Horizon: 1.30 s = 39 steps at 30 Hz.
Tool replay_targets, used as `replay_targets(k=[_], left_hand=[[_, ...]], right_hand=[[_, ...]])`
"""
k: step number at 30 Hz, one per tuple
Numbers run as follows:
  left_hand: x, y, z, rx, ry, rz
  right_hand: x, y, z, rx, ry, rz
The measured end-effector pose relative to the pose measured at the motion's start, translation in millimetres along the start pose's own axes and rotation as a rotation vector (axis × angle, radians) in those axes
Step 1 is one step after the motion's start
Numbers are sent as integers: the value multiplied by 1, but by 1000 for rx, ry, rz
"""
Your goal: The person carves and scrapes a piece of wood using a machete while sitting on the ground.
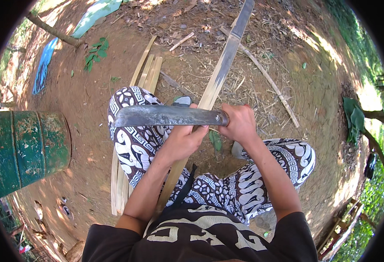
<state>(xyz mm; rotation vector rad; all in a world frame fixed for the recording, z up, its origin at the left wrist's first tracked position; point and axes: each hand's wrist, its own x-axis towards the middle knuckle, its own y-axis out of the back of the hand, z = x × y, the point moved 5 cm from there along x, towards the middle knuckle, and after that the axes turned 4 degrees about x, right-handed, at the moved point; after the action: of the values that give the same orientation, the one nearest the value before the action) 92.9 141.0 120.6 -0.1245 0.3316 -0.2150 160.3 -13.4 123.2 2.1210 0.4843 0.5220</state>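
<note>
My right hand (239, 123) is closed round the handle of a machete, whose broad, dark, worn blade (161, 116) points left across my lap. Beneath the blade my left hand (183, 140) grips a long bamboo strip (220, 72). The strip slants from beside my left hip up to the far right, pale along its nearer part and dark grey toward its far end. The machete crosses over it close to both hands; whether blade and strip touch I cannot tell. Part of my left hand's fingers is hidden by the blade.
Several split bamboo strips (150, 74) lie by my left leg. Shavings and a thin stick (272, 81) litter the bare soil ahead. A rusty green drum (28, 148) stands at left, with a blue sheet (44, 65) beyond it. A wooden frame (342, 227) is at lower right.
</note>
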Motion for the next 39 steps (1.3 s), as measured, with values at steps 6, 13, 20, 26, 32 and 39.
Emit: replay_targets(k=[6, 13, 20, 26, 32, 39], left_hand=[[3, -4, 5, 94, -60, 6], [2, 0, 0, 167, -32, 13], [5, -12, 12, 164, -90, 64], [8, -8, 7, 364, -215, 44], [-3, -8, -7, 358, -211, 40], [-2, -8, -27, 313, -178, 9]], right_hand=[[10, 12, 46, -153, -58, 106], [32, 48, 89, 9, -655, 244], [11, 24, 16, -60, -27, 46], [10, 14, 20, -59, -7, 58], [9, 11, 44, -60, -66, 58], [25, 60, 203, -36, -624, 479]])
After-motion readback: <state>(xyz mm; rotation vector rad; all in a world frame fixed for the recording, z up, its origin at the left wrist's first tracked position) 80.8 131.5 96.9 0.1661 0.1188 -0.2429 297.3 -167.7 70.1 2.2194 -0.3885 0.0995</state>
